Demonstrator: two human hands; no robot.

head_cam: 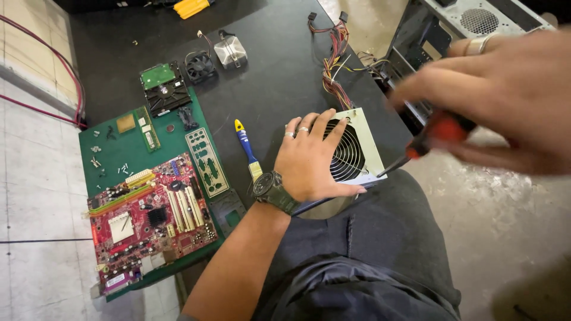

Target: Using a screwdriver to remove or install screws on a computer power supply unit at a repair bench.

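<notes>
A grey power supply box with a round fan grille lies on the black table, its bundle of coloured wires trailing away from it. My left hand, with rings and a wristwatch, rests flat on the grille and holds the box down. My right hand, blurred and close to the camera, grips a red-and-black screwdriver. The screwdriver's tip points at the box's near right corner.
A red motherboard lies on a green mat with loose screws, a memory stick and a metal port plate. A hard drive, small fan, heatsink and blue-handled brush lie nearby. An open computer case stands at the right.
</notes>
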